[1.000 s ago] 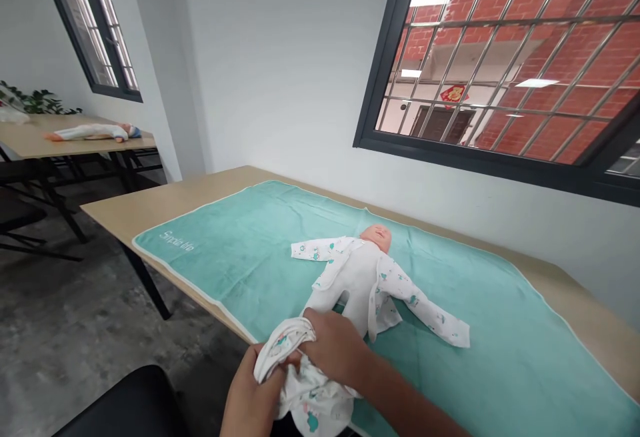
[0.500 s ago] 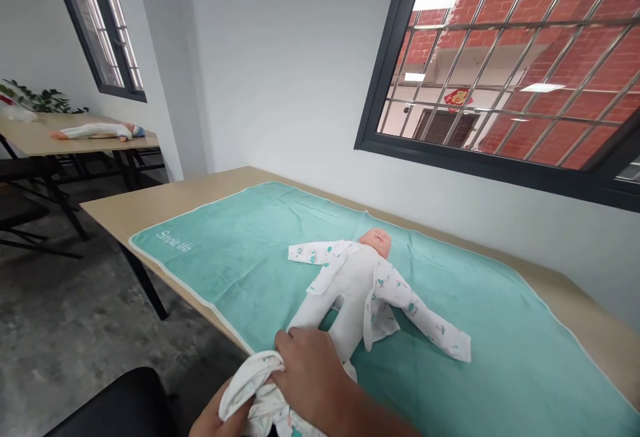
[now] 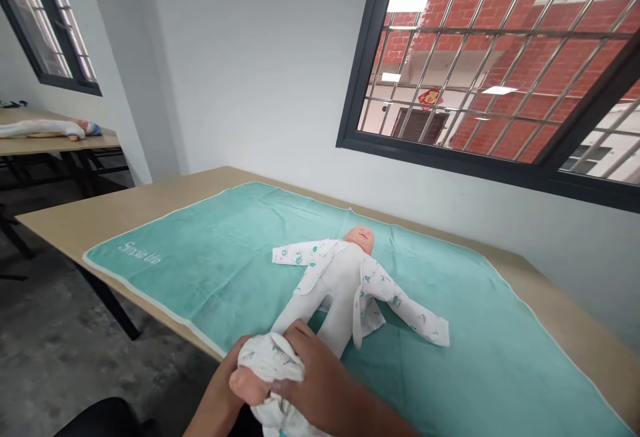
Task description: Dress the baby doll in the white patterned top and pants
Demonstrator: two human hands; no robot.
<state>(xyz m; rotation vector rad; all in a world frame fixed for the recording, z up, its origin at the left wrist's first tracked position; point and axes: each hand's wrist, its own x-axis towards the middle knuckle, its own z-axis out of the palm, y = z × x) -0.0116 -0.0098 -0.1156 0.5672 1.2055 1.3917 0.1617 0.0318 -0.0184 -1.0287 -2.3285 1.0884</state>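
Note:
A baby doll (image 3: 345, 273) lies on its back on the green blanket, its legs pointing toward me. It wears a white bodysuit and a white patterned jacket (image 3: 400, 290) that lies open, sleeves spread. White patterned baby trousers (image 3: 273, 353) are bunched around the lower end of one leg. The doll's foot (image 3: 249, 385) pokes out of the bunched cloth. My left hand (image 3: 225, 377) is closed on the trousers from the left, its fingers partly hidden behind them. From the right, my right hand (image 3: 320, 373) grips the same cloth with its fingers bent over the leg.
The green blanket (image 3: 200, 277) covers much of the table (image 3: 145, 207), which stands against a wall beneath a barred window (image 3: 475, 77). Another doll (image 3: 45, 130) lies on a second table at the far left. A black seat (image 3: 103, 420) is at the lower left.
The doll's foot now shows through the bunched trousers, which have been drawn over it. Both hands have closed in around the leg. My view has turned slightly to the right.

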